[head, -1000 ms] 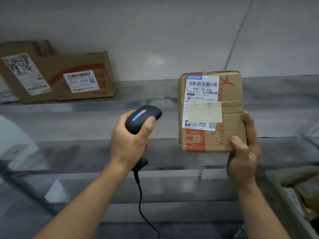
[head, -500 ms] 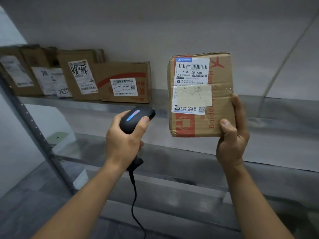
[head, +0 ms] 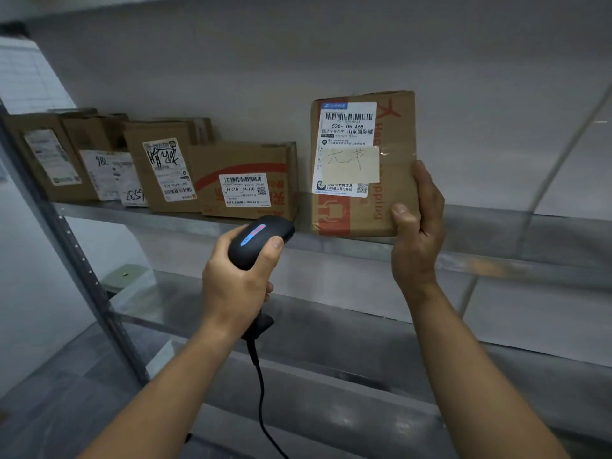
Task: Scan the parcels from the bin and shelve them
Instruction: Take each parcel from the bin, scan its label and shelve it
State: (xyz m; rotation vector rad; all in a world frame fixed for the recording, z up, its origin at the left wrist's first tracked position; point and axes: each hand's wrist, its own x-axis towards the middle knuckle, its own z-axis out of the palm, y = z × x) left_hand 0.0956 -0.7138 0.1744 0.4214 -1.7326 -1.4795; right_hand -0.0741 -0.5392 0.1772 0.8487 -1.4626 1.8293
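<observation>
Your right hand (head: 418,226) grips the parcel (head: 362,164) upright, label facing you, so the scanner (head: 260,241) clutched in your left hand (head: 236,283) can read it.

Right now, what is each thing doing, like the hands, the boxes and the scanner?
Left hand: grips the scanner.
Scanner: light strip glowing, corded.
Right hand: holds the parcel's lower right corner.
Parcel: upright, label facing the camera.
Shelved boxes: standing in a row on the shelf.

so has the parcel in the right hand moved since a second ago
Yes. The parcel has moved left along the shelf, closer to the J4-J10 box.
</observation>
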